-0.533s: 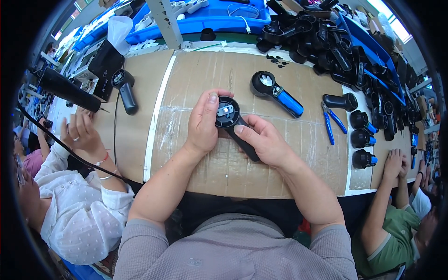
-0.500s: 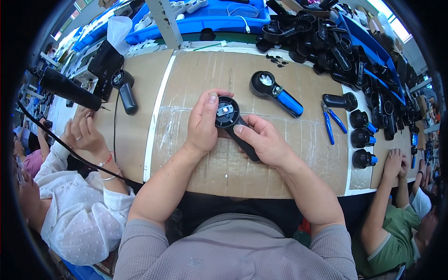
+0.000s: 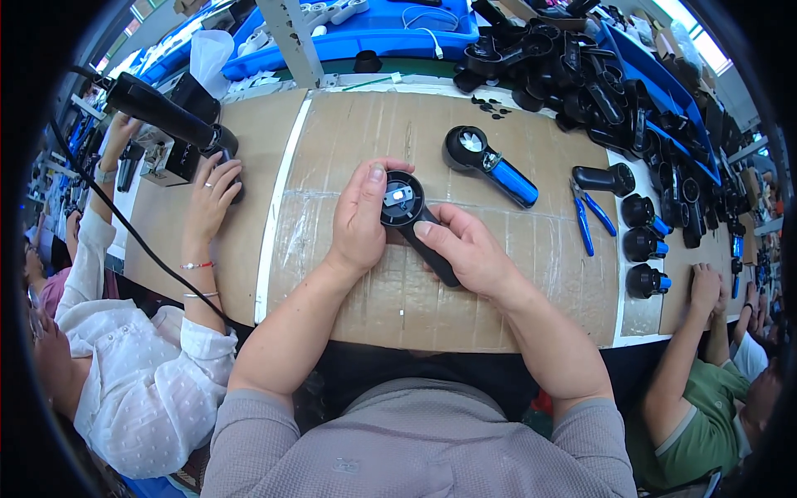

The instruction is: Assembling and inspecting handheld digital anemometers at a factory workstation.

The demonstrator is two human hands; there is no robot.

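Blue trays (image 3: 365, 37) far across the cardboard-covered bench (image 3: 349, 141). Black round-headed handheld device (image 3: 411, 220), small pale part in its open head, grasped by left hand (image 3: 359, 222) and right hand (image 3: 469, 249).

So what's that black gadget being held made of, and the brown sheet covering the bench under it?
The black handheld device looks like moulded plastic with a matte finish: smooth rounded shell, dull sheen, and a small metallic part showing in its round head. The brown table cover seems to be cardboard, flat and fibrous-looking, with glossy strips that are probably clear tape.
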